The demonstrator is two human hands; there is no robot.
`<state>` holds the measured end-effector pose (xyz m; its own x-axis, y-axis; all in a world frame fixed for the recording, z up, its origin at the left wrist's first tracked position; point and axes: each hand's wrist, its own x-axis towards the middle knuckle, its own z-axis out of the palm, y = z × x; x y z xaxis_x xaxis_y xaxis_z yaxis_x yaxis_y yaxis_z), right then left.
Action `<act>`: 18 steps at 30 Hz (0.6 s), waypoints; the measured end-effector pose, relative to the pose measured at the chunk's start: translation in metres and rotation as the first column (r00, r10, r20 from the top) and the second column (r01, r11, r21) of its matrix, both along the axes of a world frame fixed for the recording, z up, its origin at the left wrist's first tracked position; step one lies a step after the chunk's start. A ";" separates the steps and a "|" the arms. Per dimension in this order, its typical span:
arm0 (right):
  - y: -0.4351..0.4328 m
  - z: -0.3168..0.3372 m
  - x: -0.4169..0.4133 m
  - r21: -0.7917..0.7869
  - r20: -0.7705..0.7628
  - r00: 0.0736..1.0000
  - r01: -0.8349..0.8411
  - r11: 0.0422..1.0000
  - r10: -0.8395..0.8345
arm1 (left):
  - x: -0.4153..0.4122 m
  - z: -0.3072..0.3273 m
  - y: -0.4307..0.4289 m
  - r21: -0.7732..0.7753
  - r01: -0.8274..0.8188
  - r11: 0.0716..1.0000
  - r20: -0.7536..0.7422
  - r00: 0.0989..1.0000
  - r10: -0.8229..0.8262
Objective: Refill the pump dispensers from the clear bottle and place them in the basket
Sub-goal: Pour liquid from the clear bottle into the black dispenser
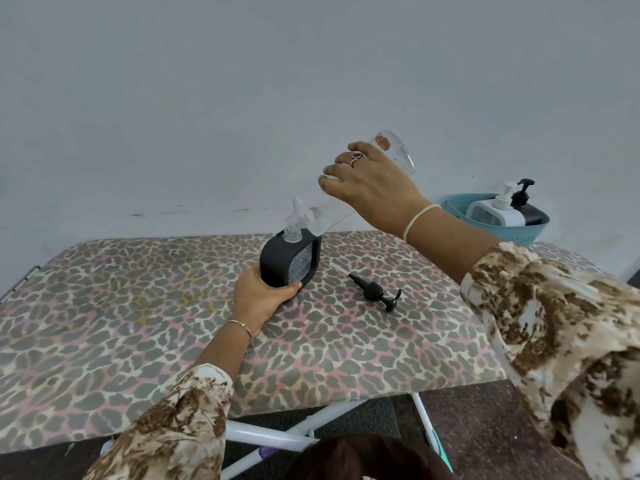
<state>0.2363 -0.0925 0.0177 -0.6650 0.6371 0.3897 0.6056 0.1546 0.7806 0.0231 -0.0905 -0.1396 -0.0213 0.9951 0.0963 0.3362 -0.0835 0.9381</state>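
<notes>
Two hands were at work over a board (pixel 138 323) covered in leopard-print cloth, which stood on white crossed legs (pixel 277 434) before a pale wall. The left hand (pixel 259 292) gripped the black dispenser (pixel 289 261) low on its near left side, thumb curled across the front edge, and the dispenser stood upright on the cloth, a little left of the board's middle and toward its far edge. Its pump was off and its clear threaded neck stood bare. The right hand (pixel 374 181), with a ring on one finger and a pale band at the wrist, was wrapped from above round the clear bottle (pixel 327 216). That bottle was tilted steeply, base up and to the right, mouth down and to the left, with its flip cap open and its mouth meeting the dispenser's neck. Whether liquid was running could not be told.

Just right of the dispenser, apart from it, a black pump head (pixel 377 292) lay on its side on the cloth, its pale dip tube pointing to the far left. At the far right, against the wall, sat a teal basket (pixel 519 233). It held two filled dispensers, both upright: a white one (pixel 495 213) on the left and a dark one (pixel 530 211) with a black pump touching it on the right.
</notes>
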 end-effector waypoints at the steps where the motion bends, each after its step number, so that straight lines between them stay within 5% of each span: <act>1: 0.000 0.000 0.000 0.001 0.002 1.000 -0.007 1.000 0.007 | 0.000 0.000 0.000 0.001 0.001 1.000 0.000 1.000 -0.001; 18: 0.006 0.010 -0.004 -0.002 0.092 0.996 -0.008 1.000 0.008 | 0.000 0.005 -0.004 -0.025 0.023 0.999 0.028 0.999 -0.022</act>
<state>0.2326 -0.0865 0.0273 -0.7030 0.6321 0.3260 0.5302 0.1602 0.8326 0.0233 -0.0948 -0.1350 -0.0013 0.9975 0.0709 0.3085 -0.0671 0.9489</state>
